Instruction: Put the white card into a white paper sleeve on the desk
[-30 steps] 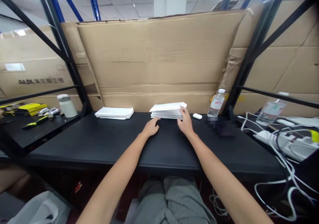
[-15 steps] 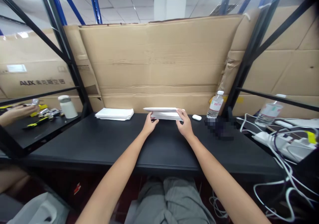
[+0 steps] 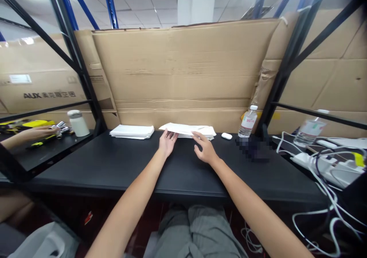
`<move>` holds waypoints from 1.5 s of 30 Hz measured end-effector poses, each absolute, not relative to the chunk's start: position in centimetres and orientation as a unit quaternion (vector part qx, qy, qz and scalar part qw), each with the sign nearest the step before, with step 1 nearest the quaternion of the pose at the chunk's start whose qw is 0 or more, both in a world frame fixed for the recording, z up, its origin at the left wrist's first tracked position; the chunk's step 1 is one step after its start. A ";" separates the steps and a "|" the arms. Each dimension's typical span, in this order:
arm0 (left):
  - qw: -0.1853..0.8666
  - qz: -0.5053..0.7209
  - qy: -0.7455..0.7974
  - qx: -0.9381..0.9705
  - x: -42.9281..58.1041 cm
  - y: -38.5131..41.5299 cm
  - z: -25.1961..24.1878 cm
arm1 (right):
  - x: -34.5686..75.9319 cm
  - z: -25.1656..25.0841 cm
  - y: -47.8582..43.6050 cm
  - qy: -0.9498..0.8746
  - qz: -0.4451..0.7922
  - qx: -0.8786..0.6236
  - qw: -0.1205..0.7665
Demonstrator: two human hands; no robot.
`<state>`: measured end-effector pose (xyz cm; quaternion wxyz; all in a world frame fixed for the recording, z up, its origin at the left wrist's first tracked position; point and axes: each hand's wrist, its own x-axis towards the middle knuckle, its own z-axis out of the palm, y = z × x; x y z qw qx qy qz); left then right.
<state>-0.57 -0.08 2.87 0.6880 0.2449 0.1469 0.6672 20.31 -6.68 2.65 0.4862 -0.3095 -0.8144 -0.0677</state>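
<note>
In front of me lies a stack of white paper (image 3: 210, 137), its top piece (image 3: 183, 128) lifted unevenly off those below. My left hand (image 3: 166, 143) is at the left front edge of that top piece, fingers partly hidden against the paper, and appears to grip it. My right hand (image 3: 205, 149) has its fingertips at the front edge, thumb held apart and fingers loosely extended. A second neat stack of white paper (image 3: 132, 131) rests to the left, apart from both hands.
A small white case (image 3: 226, 136) and a water bottle (image 3: 248, 122) stand right of the stack. White cables and power strips (image 3: 323, 166) crowd the right side. A cardboard panel (image 3: 183, 66) closes off the back. Another person's hand (image 3: 43, 132) works at left, near a flask (image 3: 78, 123).
The raised paper has come down onto the stack and now lies uneven. My right hand has shifted left and opened; my left hand has turned. The other person's hand moved right.
</note>
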 end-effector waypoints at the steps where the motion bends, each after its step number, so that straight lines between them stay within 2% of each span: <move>1: 0.692 0.667 0.147 0.235 -0.6 0.0 2.9 | 20.1 2.7 -6.8 -0.823 -0.069 -0.298 0.479; 6: 0.678 0.680 0.155 0.232 -0.9 -0.1 3.4 | 19.2 2.9 -7.6 -0.843 -0.073 -0.272 0.458; 14: 0.659 0.699 0.128 0.247 -1.5 0.1 4.1 | 19.4 2.6 -7.8 -0.844 -0.002 -0.345 0.411; 27: 0.619 0.685 0.148 0.355 -0.2 -1.9 6.6 | 20.7 1.5 -5.7 -0.775 0.073 -0.452 0.436; 39: 0.624 0.708 0.122 0.308 -0.7 -2.2 7.2 | 20.6 1.0 -5.7 -0.792 0.130 -0.442 0.400; 45: 0.627 0.703 0.133 0.309 -0.2 -2.1 6.6 | 19.9 1.3 -6.2 -0.806 0.117 -0.438 0.381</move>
